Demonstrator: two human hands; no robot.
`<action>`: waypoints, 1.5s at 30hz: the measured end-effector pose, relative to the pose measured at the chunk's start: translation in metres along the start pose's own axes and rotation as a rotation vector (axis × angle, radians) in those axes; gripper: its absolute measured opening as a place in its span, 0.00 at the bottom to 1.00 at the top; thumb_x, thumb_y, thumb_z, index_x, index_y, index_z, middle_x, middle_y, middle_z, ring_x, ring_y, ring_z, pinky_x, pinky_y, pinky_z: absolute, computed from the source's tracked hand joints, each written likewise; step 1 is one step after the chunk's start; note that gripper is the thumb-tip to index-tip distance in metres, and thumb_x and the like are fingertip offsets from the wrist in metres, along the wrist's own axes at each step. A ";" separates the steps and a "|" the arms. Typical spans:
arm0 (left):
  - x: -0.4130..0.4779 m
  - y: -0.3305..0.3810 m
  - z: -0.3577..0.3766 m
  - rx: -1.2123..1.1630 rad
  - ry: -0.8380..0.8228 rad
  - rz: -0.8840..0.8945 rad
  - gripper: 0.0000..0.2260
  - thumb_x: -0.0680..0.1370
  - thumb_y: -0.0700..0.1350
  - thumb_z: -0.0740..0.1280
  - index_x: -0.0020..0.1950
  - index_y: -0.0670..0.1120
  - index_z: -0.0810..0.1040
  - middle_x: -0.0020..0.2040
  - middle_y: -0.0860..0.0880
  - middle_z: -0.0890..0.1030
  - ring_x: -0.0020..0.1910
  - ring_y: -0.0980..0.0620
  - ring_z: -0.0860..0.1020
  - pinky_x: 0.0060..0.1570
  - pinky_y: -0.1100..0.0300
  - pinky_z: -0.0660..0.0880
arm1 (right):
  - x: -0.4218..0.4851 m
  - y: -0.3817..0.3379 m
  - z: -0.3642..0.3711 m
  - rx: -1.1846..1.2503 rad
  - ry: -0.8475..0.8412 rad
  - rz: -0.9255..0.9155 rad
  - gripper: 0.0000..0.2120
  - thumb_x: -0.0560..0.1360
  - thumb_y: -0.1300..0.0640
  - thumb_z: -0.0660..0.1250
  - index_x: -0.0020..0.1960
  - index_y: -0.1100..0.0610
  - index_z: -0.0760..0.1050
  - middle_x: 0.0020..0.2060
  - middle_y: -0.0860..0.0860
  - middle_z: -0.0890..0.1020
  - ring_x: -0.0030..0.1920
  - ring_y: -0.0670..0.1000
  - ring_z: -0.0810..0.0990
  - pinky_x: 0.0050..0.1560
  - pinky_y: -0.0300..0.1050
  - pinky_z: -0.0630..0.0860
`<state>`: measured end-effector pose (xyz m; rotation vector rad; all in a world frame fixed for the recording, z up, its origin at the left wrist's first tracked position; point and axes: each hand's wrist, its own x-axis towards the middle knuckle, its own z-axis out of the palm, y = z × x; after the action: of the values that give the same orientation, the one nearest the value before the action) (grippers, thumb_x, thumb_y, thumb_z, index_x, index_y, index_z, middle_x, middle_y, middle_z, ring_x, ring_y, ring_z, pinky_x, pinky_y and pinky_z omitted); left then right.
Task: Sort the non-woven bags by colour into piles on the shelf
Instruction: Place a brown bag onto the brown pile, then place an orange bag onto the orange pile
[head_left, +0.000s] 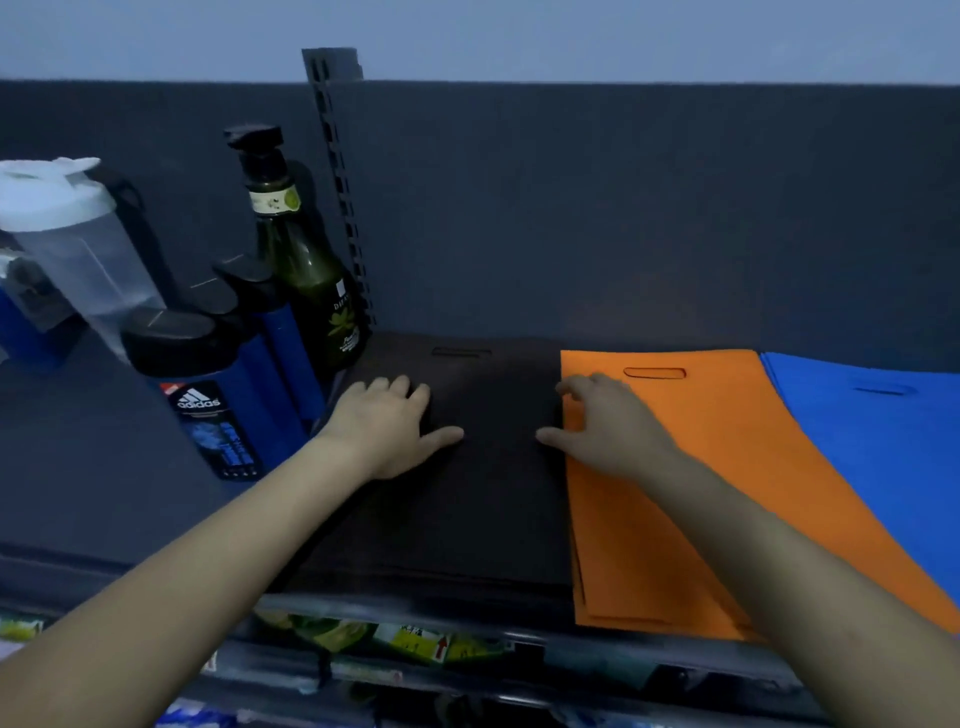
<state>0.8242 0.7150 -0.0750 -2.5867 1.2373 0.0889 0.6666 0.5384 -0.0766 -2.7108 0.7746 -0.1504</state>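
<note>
Head view: you are pressing your left hand flat, fingers together, thumb spread, on the black bags, which are lying on the shelf left of the orange bags and blue bags. Your right hand is arching over the black-orange seam; whether it is pinching is unclear.

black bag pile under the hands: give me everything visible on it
The black bag pile lies flat on the shelf. It is matte dark fabric with a cut-out slot handle at its far end, near the back wall. Faint lines near its front edge suggest several stacked bags. The left hand rests flat on its left part. The right hand has its thumb on it and its fingertips at the right edge, where it meets the orange pile. Bottles stand by its far left corner.
</note>
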 end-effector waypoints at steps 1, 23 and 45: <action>0.001 0.004 -0.006 0.017 0.028 0.016 0.39 0.76 0.72 0.43 0.79 0.48 0.53 0.78 0.45 0.57 0.74 0.43 0.61 0.70 0.50 0.60 | -0.004 0.002 -0.002 -0.024 0.033 0.008 0.31 0.73 0.41 0.68 0.71 0.54 0.67 0.64 0.53 0.73 0.66 0.56 0.70 0.64 0.50 0.69; -0.016 0.409 -0.141 -0.008 0.422 0.433 0.41 0.74 0.74 0.44 0.80 0.50 0.47 0.79 0.44 0.55 0.74 0.43 0.59 0.69 0.49 0.59 | -0.219 0.304 -0.161 -0.431 0.282 0.360 0.35 0.74 0.37 0.63 0.74 0.53 0.59 0.69 0.54 0.68 0.70 0.57 0.65 0.66 0.53 0.65; -0.001 0.846 -0.281 -0.065 0.581 0.611 0.45 0.72 0.75 0.47 0.79 0.45 0.50 0.72 0.42 0.68 0.68 0.41 0.67 0.66 0.46 0.61 | -0.385 0.649 -0.329 -0.506 0.334 0.813 0.33 0.75 0.36 0.61 0.73 0.53 0.61 0.68 0.54 0.70 0.69 0.58 0.66 0.64 0.55 0.66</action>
<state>0.1534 0.1339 0.0116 -2.2504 2.2215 -0.5459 -0.0437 0.1321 0.0155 -2.5558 2.1844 -0.2386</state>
